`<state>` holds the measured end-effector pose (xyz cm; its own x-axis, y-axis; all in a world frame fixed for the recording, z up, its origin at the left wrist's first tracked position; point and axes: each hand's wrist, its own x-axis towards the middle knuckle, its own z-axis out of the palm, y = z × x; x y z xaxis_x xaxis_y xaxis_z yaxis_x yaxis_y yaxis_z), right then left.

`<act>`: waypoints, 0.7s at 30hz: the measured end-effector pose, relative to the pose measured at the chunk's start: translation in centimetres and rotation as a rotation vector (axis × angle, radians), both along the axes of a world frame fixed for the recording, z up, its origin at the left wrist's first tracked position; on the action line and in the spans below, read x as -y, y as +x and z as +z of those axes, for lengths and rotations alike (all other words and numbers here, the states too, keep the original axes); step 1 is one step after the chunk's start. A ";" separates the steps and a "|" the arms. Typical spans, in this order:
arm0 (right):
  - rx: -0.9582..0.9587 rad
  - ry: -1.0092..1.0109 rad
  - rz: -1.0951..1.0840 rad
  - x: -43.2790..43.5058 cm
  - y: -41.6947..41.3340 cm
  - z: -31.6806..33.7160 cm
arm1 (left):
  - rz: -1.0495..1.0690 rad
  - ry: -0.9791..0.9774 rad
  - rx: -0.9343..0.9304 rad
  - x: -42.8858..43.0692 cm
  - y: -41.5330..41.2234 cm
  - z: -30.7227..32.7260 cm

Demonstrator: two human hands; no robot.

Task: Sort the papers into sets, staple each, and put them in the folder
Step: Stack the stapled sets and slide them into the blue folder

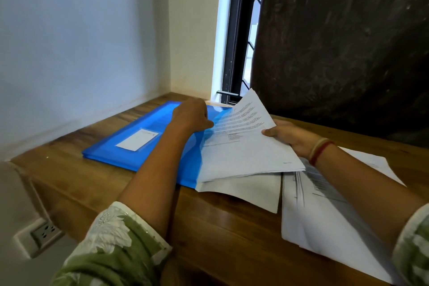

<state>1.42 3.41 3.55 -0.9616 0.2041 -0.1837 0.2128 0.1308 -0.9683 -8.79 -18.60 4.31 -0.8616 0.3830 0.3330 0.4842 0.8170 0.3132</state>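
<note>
Centre frame: left hand (pixel 191 114) grips blue plastic folder (pixel 120 146) flap open; right hand (pixel 292 136) pinches white printed sheets (pixel 243 148) for insertion.

Bare desk (pixel 220 227) in front; papers (pixel 325 211) right, folder (pixel 130 144) left.

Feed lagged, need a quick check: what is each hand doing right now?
Left hand: fingers curled, gripping the flap of the blue folder.
Right hand: holding a set of papers.
</note>
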 end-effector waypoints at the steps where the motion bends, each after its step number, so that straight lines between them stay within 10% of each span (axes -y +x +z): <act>1: -0.003 0.008 -0.007 0.4 -0.3 0.0 | -0.009 0.001 0.003 0.0 0.0 -0.1; 21: -0.037 -0.217 -0.148 13.9 -5.5 -2.5 | 0.220 0.058 -0.142 -1.6 1.5 -0.3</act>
